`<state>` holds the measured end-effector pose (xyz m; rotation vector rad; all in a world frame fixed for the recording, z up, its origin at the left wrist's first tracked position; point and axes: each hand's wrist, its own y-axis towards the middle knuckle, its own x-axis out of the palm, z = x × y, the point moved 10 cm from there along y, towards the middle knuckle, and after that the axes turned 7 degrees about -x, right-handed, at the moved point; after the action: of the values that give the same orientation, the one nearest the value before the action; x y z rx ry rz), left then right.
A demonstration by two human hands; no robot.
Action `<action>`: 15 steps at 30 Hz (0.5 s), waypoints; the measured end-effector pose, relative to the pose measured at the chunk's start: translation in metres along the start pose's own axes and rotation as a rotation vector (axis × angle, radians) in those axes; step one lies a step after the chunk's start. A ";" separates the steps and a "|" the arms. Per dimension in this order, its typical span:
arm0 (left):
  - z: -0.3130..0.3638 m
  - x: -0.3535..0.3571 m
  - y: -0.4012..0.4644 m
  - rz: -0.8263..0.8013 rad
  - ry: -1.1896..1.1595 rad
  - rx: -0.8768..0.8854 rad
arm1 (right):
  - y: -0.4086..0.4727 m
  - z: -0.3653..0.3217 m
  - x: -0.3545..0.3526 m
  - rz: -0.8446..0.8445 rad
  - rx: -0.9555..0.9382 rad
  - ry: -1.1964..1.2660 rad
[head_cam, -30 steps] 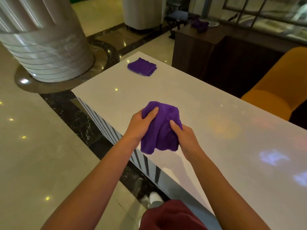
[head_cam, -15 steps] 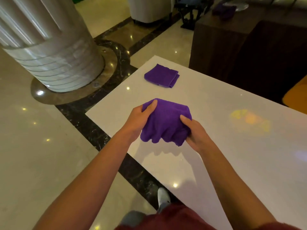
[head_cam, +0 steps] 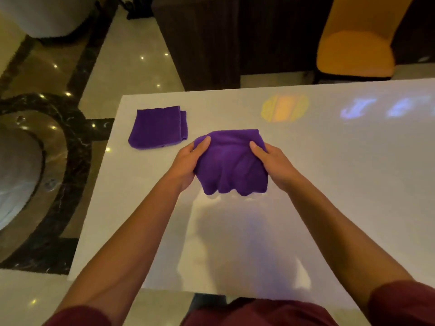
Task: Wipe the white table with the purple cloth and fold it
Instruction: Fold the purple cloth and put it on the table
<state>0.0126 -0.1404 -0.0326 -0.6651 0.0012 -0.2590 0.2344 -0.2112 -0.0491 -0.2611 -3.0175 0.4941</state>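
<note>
Purple cloth [head_cam: 231, 165]: bunched, held up over the white bench [head_cam: 329, 184].
Left hand [head_cam: 188, 161]: fingers clamped on the cloth's 9 o'clock edge.
Right hand [head_cam: 275, 164]: fingers clamped at 3 o'clock.
Folded cloth [head_cam: 157, 127]: laid flat at 10 o'clock.

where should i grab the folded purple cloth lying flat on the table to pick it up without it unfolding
Take the folded purple cloth at its right edge, where the stacked layers show as offset ends, pinching them all together. Come from the right and above: that side faces the hands, and the cloth lies flat on the white table with nothing on it.

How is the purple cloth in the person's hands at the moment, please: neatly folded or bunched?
Bunched: the held purple cloth sags in uneven lobes between left hand and right hand.
</note>
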 end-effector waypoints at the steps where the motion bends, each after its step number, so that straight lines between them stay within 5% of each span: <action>1: 0.005 -0.002 0.019 -0.042 0.027 -0.020 | 0.011 0.001 -0.002 0.048 0.006 0.005; 10: 0.050 -0.045 0.170 0.003 0.404 -0.079 | 0.137 0.000 0.019 0.244 0.070 -0.159; 15: 0.077 -0.050 0.238 0.066 0.716 0.011 | 0.203 -0.001 0.018 0.310 0.067 -0.539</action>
<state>0.0265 0.0979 -0.1213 -0.5309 0.7054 -0.4212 0.2481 -0.0184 -0.1131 -0.7017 -3.4827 0.8027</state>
